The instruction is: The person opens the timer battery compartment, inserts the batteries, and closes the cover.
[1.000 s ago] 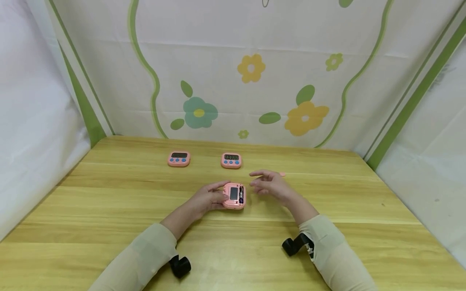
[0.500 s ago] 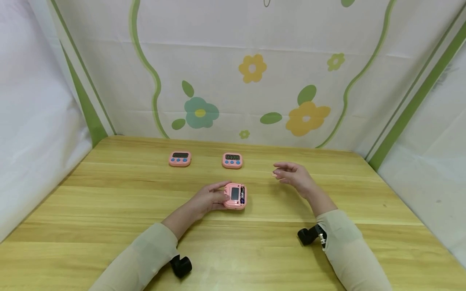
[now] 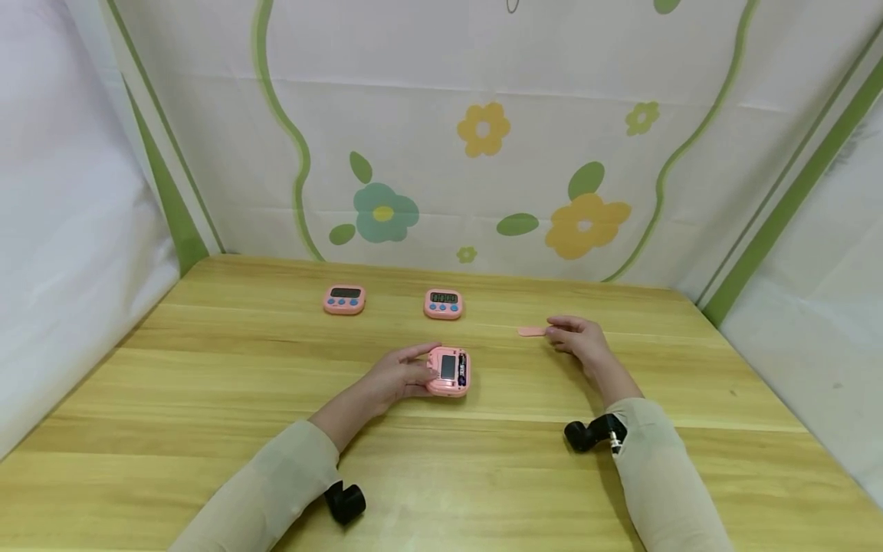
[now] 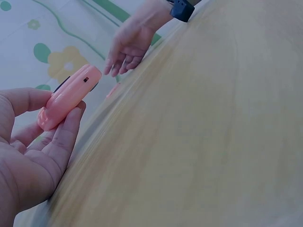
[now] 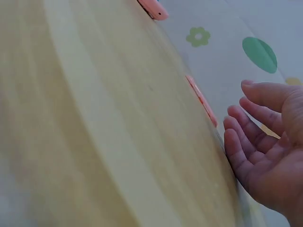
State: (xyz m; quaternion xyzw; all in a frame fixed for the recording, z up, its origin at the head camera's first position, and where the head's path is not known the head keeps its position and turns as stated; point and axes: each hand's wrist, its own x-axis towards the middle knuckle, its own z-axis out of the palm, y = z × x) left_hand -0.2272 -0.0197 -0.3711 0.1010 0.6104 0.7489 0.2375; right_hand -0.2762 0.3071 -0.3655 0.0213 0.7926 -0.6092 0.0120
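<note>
A pink digital timer (image 3: 448, 372), its back turned up, is pinched between the thumb and fingers of my left hand (image 3: 395, 380). In its back the narrow battery slot stands uncovered, with a dark battery (image 3: 463, 370) lying inside. The left wrist view shows the timer (image 4: 71, 97) edge-on, raised above the table. To the right, a thin pink battery cover (image 3: 531, 332) lies on the table. My right hand (image 3: 579, 340) is just to the right of it, fingers loosely bent and nothing between them. From the right wrist, the cover (image 5: 202, 101) shows beyond the fingertips.
Two more pink timers with blue buttons stand further back on the wooden table (image 3: 441, 475): one at the left (image 3: 344, 300), its display dark, and one at the middle (image 3: 444, 304), its display showing digits. A flowered white cloth (image 3: 428, 153) hangs behind the table.
My right hand has moved right, away from the held timer and past the battery cover, which now shows in full. My left hand keeps the timer in about the same place.
</note>
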